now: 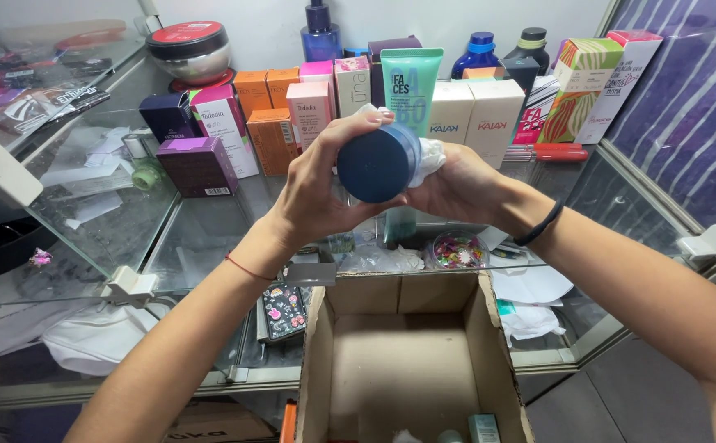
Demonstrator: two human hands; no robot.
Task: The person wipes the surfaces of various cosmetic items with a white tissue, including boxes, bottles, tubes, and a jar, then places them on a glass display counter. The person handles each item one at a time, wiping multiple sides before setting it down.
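Note:
A dark blue round jar is held up over the glass counter, its lid facing me. My left hand grips it from the left side, fingers curled over the top. From the right, my right hand presses a white cloth against the jar. Below the hands stands an open cardboard box, with small items just visible at its bottom edge.
Rows of cosmetic boxes, a green tube and dark bottles line the back of the glass counter. A purple box stands at the left. A round container of colourful bits lies under the glass.

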